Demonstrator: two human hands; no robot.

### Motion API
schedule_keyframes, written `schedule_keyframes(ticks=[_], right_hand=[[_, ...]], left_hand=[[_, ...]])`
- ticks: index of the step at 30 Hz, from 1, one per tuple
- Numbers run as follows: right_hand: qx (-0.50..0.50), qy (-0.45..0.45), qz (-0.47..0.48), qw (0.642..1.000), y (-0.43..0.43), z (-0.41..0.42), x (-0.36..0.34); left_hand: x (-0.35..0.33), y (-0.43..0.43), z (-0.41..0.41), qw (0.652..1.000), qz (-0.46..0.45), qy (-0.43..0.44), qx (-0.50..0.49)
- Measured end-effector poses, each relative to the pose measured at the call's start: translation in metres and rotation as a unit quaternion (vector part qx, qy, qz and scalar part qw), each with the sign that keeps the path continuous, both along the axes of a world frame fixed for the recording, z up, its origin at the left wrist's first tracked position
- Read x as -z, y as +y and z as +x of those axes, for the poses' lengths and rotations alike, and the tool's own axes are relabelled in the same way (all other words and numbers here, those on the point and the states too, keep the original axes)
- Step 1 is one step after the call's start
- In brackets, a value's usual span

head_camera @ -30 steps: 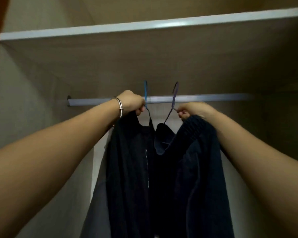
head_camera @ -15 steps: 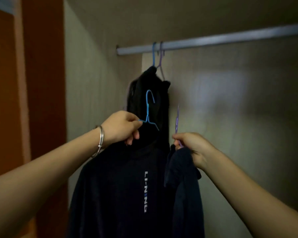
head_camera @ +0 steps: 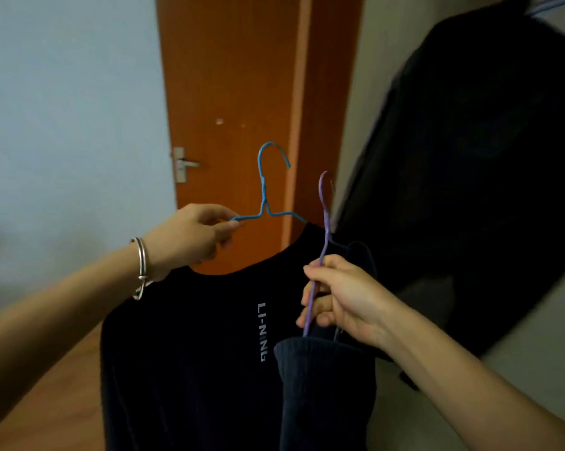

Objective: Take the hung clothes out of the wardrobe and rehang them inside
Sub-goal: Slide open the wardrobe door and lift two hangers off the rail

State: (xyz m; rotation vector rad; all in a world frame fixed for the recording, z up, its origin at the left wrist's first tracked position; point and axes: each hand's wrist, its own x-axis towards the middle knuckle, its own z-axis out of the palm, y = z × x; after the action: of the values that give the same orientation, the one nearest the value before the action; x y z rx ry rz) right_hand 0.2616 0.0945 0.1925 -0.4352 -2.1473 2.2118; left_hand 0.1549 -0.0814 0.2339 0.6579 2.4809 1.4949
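Note:
My left hand (head_camera: pixel 190 236) pinches the shoulder of a blue wire hanger (head_camera: pixel 263 193) that carries a black shirt (head_camera: pixel 193 353) with white lettering down its chest. My right hand (head_camera: pixel 343 301) grips the stem of a purple wire hanger (head_camera: pixel 323 219), from which a dark blue ribbed garment (head_camera: pixel 323 395) hangs. Both hangers are held in the air outside the wardrobe, their hooks free. More dark clothes (head_camera: pixel 476 164) hang at the upper right, blurred.
An orange-brown door (head_camera: pixel 232 92) with a metal handle (head_camera: pixel 182 164) stands straight ahead. A pale wall (head_camera: pixel 69 109) is to the left, and wooden floor (head_camera: pixel 47 395) shows at lower left. The wardrobe's light side panel (head_camera: pixel 365 76) rises to the right of the door.
Both hangers came off the rail and moved down and out of the wardrobe. My view has swung left toward the door; the clothes that stayed on the rail now sit at the upper right.

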Motion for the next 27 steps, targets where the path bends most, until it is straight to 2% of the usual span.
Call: schedule_keyframes(ticks=[5, 11, 17, 21, 27], right_hand=[[-0.085, -0.025, -0.014, 0.996, -0.051, -0.049, 0.019], [-0.116, -0.034, -0.055, 0.991, -0.119, -0.120, 0.045], [-0.230, -0.063, -0.068, 0.969, -0.208, -0.176, 0.075], [-0.226, -0.095, -0.083, 0.966, -0.240, -0.235, 0.082], [-0.258, -0.105, -0.008, 0.960, -0.245, -0.322, 0.076]], left_hand=[[0.026, -0.074, -0.014, 0.989, 0.026, -0.022, -0.144], [0.055, -0.156, -0.041, 0.958, -0.051, 0.024, -0.281], [0.066, -0.229, -0.073, 0.935, -0.067, 0.007, -0.349], [0.066, -0.271, -0.092, 0.915, -0.079, 0.035, -0.393], [0.064, -0.310, -0.124, 0.876, -0.062, 0.060, -0.474]])
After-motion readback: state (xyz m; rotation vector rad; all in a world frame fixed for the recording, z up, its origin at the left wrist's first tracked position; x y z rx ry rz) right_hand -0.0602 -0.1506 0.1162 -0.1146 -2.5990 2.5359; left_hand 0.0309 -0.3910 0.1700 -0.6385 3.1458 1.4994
